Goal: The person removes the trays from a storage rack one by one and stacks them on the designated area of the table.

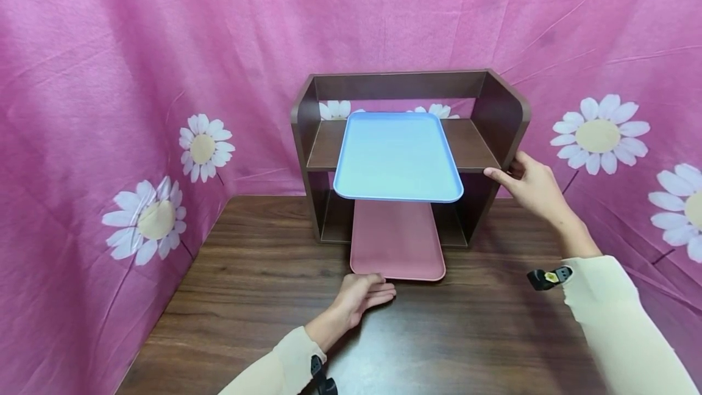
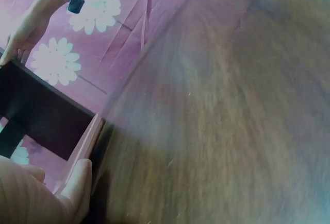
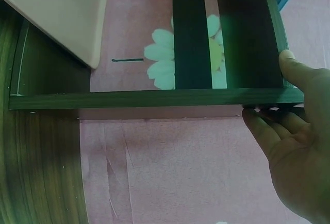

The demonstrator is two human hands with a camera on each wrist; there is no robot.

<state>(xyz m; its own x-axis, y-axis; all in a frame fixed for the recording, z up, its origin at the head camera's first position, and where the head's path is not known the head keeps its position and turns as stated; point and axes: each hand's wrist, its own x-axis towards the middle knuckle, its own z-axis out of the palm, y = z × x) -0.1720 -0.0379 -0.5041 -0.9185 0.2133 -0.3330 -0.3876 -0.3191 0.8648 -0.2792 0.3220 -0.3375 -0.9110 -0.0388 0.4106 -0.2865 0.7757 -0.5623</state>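
A dark brown two-tier shelf unit stands on the table. A light blue tray lies on its upper board, jutting out at the front. Below it, a pink tray extends forward from the lower compartment; its back part is hidden under the blue one. My left hand pinches the pink tray's front left edge, thumb over the rim and fingers below. My right hand grips the front edge of the right side panel, thumb on the inner side and fingers outside.
The dark wooden table reaches back to a pink curtain printed with white daisies, which hangs behind and along both sides. A dark device is worn at my right wrist.
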